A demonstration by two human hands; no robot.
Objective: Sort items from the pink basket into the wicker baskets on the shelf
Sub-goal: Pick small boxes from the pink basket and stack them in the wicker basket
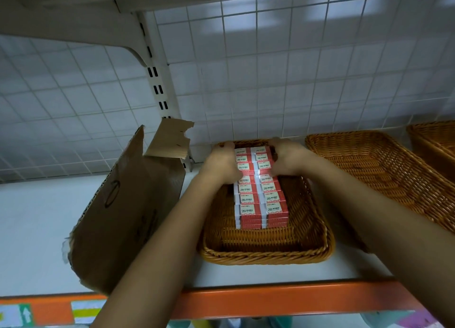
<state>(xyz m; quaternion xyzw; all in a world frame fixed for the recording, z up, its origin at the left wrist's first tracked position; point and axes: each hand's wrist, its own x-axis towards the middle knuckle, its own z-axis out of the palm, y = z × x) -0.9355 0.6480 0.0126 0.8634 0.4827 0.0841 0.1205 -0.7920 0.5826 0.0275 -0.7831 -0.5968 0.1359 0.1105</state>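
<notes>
My left hand [221,165] and right hand [288,157] squeeze the boxes [248,199] | light, stiff, I think | hold sides, in basket [266,256]

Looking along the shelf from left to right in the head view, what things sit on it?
A torn cardboard box → wicker basket with red boxes → second wicker basket → third wicker basket, cut off at the edge.

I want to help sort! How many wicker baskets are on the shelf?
3. Middle basket holds red boxes; second basket right of it; third basket cut off far right. More may be hidden.
</notes>
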